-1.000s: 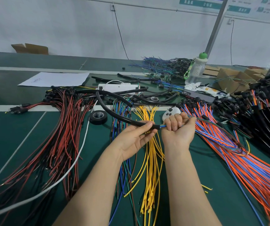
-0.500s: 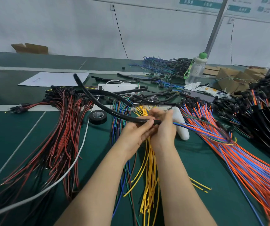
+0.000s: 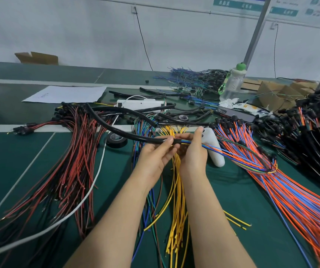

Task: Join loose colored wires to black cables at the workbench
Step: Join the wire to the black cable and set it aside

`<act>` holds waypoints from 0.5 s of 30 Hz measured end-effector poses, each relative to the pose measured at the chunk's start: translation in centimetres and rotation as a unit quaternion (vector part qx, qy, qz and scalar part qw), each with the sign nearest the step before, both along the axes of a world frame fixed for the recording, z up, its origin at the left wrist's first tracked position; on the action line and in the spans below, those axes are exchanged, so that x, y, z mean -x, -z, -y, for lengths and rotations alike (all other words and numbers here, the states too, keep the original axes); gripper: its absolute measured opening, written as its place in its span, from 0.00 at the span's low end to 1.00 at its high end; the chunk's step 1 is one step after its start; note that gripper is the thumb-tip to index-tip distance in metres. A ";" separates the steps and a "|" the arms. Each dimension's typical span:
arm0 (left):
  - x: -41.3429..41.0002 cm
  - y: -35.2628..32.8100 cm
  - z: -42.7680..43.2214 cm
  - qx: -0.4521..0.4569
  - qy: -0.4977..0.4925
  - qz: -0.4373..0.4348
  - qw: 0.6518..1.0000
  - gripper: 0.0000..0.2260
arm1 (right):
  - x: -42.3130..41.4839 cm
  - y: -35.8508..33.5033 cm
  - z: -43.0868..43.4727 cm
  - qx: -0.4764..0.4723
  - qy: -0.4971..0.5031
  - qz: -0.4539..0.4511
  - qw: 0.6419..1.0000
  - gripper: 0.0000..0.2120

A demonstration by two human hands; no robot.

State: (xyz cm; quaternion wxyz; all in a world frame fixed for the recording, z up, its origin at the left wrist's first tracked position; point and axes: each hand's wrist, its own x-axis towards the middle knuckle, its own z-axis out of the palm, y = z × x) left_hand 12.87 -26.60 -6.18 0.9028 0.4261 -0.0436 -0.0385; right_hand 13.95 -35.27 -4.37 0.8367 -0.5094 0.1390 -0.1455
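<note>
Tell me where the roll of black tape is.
In the head view, the black tape roll lies left of the left hand, beside the red wires; the black cable crosses over it.

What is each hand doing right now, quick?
Left hand: closed, gripping the black cable.
Right hand: closed, pinching the colored wires at the cable's end.

black cable (image 3: 116, 130), orange and blue wires (image 3: 282, 188), yellow wires (image 3: 176, 209), red wires (image 3: 74, 161), green bench (image 3: 232, 194)

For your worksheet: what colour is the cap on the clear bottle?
Green; the cap shows best in the head view.
</note>
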 end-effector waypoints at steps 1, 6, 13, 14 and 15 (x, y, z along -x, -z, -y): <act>0.0 -0.1 -0.1 0.010 -0.005 -0.008 1.000 0.04 | 0.0 0.0 0.0 -0.005 0.001 0.007 1.000 0.27; 0.1 -0.3 -0.2 0.040 -0.014 -0.021 0.999 0.05 | 0.0 -0.2 0.0 -0.046 -0.010 0.025 0.999 0.24; 0.0 -0.5 -0.4 0.042 -0.016 -0.013 0.999 0.04 | 0.0 -0.3 0.3 -0.032 -0.016 0.014 0.999 0.24; 0.0 -0.5 -0.4 0.041 -0.014 -0.009 0.999 0.05 | 0.0 -0.3 0.3 -0.017 -0.015 0.005 1.000 0.23; 0.0 -0.6 -0.5 0.040 -0.011 -0.004 0.999 0.05 | 0.0 -0.3 0.4 -0.003 -0.011 -0.007 1.000 0.23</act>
